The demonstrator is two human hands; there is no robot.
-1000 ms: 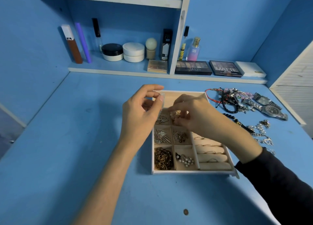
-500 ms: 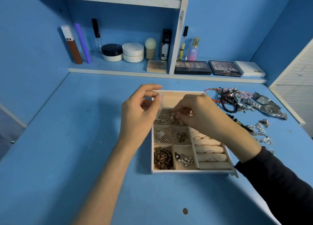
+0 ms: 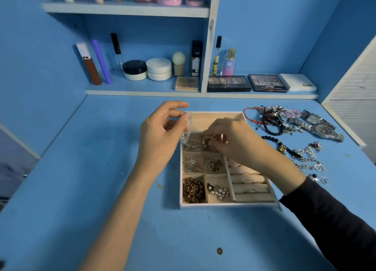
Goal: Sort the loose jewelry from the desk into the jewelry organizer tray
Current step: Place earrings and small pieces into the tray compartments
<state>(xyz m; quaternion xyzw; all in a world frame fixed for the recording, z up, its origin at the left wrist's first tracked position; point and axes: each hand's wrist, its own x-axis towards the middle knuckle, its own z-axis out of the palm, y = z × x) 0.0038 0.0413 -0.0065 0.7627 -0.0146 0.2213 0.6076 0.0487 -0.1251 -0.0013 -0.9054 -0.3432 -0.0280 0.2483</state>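
Pale translucent beads (image 3: 191, 122) are hanging from the left hand (image 3: 160, 134). Its thumb and forefinger are pinching the strand near its top while the other fingers are curling loosely behind. The strand's lower end is dangling over the small compartment directly below those fingertips. Just to their right, the right hand (image 3: 234, 140) is reaching in palm down, its fingers (image 3: 215, 146) bunching narrowly round a small gold-toned piece (image 3: 210, 139) above the neighbouring compartment; I cannot tell whether that piece is touching the lining. Under both hands the jewelry organizer tray (image 3: 223, 205) is sitting on the blue desk (image 3: 101, 169). Silver, gold and pearl pieces are lying in the squares nearer the wrists, and rings are sitting on the rolls beneath the right forearm. Well beyond the right knuckles, loose bracelets (image 3: 268, 120), two watches (image 3: 319, 128) and a pearl chain (image 3: 307, 158) are lying heaped on the desk.
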